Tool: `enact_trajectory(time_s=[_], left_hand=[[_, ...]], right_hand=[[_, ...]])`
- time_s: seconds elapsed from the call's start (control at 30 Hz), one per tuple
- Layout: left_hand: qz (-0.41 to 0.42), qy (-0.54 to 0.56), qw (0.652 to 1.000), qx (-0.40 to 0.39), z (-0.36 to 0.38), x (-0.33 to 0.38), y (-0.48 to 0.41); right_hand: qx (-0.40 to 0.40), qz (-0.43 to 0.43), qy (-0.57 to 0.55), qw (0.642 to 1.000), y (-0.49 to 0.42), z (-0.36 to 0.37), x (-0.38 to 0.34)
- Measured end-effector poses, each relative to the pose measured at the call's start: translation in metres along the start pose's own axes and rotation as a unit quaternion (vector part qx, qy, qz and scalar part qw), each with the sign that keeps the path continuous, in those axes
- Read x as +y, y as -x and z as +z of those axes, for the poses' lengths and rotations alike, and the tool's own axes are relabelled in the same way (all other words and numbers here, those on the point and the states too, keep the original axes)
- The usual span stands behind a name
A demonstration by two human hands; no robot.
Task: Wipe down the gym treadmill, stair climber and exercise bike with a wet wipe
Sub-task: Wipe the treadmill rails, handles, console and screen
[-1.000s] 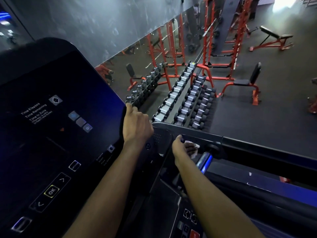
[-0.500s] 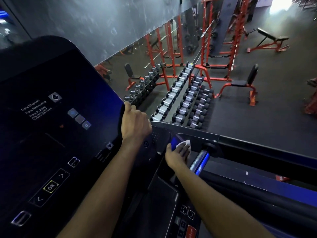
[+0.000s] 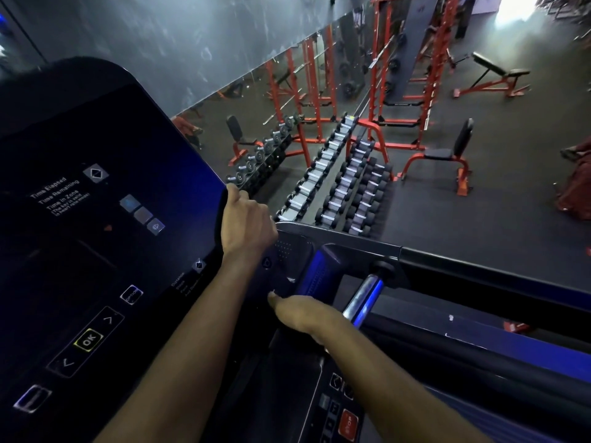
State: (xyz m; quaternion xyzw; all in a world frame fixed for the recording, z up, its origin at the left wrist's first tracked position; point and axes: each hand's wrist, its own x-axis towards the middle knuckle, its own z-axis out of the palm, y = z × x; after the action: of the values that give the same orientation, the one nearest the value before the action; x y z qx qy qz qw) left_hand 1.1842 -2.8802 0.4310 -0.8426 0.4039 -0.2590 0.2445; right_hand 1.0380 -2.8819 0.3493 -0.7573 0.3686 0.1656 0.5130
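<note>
Left hand [image 3: 248,220] grips the console [image 3: 96,219] edge as brace; right hand [image 3: 302,314], grip not discernible, lies beside the handlebar [image 3: 364,298] and should press evenly into recesses.

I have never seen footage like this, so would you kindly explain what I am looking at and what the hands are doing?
This is one picture from a camera worn on a person's head, looking down over their own arms. The big dark panel on the left is a gym machine's console, with lit buttons. The left hand grips its right edge. The right hand rests palm down on the machine's dark body, beside a shiny bar; whether it holds anything is hidden beneath it. Beyond the machine, a rack of dumbbells and red benches stand on the gym floor.
</note>
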Motion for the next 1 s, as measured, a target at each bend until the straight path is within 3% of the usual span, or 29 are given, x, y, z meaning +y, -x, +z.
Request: enact_trajectory(time_s=[0.27,0.37,0.5,0.63,0.77,0.87,1.0], left_hand=[[-0.002,0.003,1.000,0.002,-0.001,-0.001,0.003],[-0.001,0.003,1.000,0.002,0.000,-0.001,0.002],[0.003,-0.006,1.000,0.009,0.001,0.001,0.002],[-0.003,0.006,1.000,0.003,0.001,0.001,0.001],[-0.011,0.010,1.000,-0.014,-0.001,-0.002,0.002],[0.001,0.037,0.999,0.003,0.002,0.002,0.004],[0.080,0.181,0.980,0.021,0.012,0.031,0.024]], right_hand=[[-0.036,-0.044,0.173,0.983,0.009,-0.002,0.002],[-0.040,-0.096,0.193,0.976,0.013,-0.008,-0.001],[-0.050,-0.094,0.234,0.966,0.011,-0.007,0.014],[0.061,-0.152,0.292,0.942,0.014,0.008,0.025],[0.165,-0.211,0.247,0.931,0.022,0.027,0.046],[0.170,-0.270,0.225,0.921,0.026,0.028,0.056],[0.113,-0.364,0.279,0.882,0.026,0.022,0.074]])
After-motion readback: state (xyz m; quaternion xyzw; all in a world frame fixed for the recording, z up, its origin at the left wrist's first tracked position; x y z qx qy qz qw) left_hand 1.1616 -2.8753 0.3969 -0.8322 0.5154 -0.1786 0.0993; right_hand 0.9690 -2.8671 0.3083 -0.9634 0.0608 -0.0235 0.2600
